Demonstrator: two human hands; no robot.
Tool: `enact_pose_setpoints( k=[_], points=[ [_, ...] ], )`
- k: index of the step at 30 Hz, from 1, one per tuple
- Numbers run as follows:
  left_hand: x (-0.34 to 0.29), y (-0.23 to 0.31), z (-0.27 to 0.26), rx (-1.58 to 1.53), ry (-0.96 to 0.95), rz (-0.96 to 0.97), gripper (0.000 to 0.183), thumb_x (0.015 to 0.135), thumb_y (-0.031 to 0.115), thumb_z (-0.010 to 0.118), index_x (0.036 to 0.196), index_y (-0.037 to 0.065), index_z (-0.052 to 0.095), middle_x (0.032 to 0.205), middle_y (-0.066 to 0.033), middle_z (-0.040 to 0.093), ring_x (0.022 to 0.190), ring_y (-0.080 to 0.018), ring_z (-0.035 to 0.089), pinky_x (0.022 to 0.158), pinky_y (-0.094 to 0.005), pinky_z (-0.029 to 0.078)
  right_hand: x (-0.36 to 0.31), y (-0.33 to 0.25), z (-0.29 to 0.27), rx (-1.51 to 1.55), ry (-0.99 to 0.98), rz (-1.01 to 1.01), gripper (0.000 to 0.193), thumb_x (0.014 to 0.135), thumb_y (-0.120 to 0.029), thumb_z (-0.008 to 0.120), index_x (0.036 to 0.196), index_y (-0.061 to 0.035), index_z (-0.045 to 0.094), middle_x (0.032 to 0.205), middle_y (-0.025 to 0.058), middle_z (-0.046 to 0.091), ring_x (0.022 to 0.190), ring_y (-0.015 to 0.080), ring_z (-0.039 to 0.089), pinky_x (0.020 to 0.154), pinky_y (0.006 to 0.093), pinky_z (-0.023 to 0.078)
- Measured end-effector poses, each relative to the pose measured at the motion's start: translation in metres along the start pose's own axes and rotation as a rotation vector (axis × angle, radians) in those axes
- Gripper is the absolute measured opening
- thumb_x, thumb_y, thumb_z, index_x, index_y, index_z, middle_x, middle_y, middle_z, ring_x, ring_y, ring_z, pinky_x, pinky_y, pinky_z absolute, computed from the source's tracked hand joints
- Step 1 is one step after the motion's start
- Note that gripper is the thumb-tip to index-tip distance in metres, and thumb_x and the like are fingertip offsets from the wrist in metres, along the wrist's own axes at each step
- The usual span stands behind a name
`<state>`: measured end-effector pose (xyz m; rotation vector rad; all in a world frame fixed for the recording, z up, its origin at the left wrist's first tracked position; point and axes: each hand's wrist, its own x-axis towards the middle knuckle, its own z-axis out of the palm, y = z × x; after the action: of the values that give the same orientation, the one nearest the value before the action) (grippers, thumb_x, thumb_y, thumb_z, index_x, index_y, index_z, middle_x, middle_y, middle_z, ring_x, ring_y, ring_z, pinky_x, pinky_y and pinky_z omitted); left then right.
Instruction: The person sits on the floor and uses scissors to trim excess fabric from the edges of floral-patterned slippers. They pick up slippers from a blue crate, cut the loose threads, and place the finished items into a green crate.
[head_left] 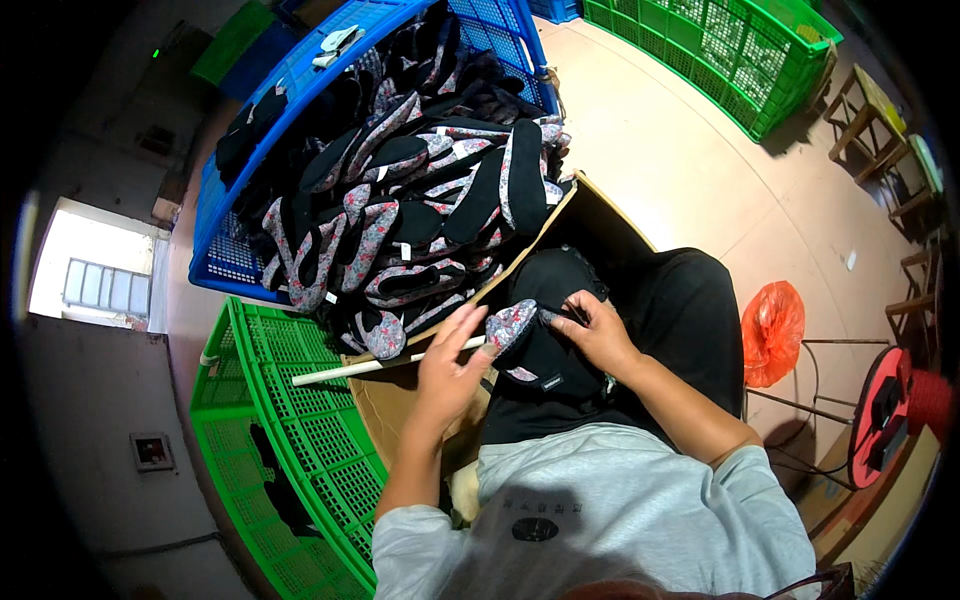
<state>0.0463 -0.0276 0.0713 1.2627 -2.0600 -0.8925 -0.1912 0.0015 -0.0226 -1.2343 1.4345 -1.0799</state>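
"How far along are you?"
"Partway through this one, I'd judge. The floral slipper (510, 325) sits just above my lap (690, 300), between my hands, its patterned toe toward my left and its dark part toward my right. I haven't laid it down."

"And your hands?"
"Near each other, not touching. My right hand (600, 338) pinches the dark edge between thumb and forefinger, forearm slanting in from the right. My left hand (450, 368) has its fingers spread, thumb beside the toe, by the white rod (380, 367). I can't tell whether the rod's tip goes inside."

"What's left?"
"Past the cardboard box (380, 405), a heap of slippers (420, 190) fills the blue crate (212, 215). Whether those are finished or waiting, I can't tell. Farther off, across the floor, stands a green crate (660, 40)."
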Motion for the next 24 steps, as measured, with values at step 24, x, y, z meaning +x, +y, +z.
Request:
enact_pose_setpoints(
  k=[24],
  points=[
    [0.006, -0.02, 0.086, 0.403, 0.161, 0.143, 0.036, 0.082, 0.018, 0.074, 0.117, 0.014, 0.069, 0.121, -0.0215, 0.053, 0.109, -0.0403, 0.053, 0.093, -0.0452, 0.045, -0.002, 0.009, -0.01, 0.145, -0.176, -0.052, 0.024, 0.093, -0.017, 0.065, 0.086, -0.0019, 0.047, 0.076, 0.0084, 0.05, 0.071, 0.0159, 0.047, 0.065, 0.0329, 0.043]
  ],
)
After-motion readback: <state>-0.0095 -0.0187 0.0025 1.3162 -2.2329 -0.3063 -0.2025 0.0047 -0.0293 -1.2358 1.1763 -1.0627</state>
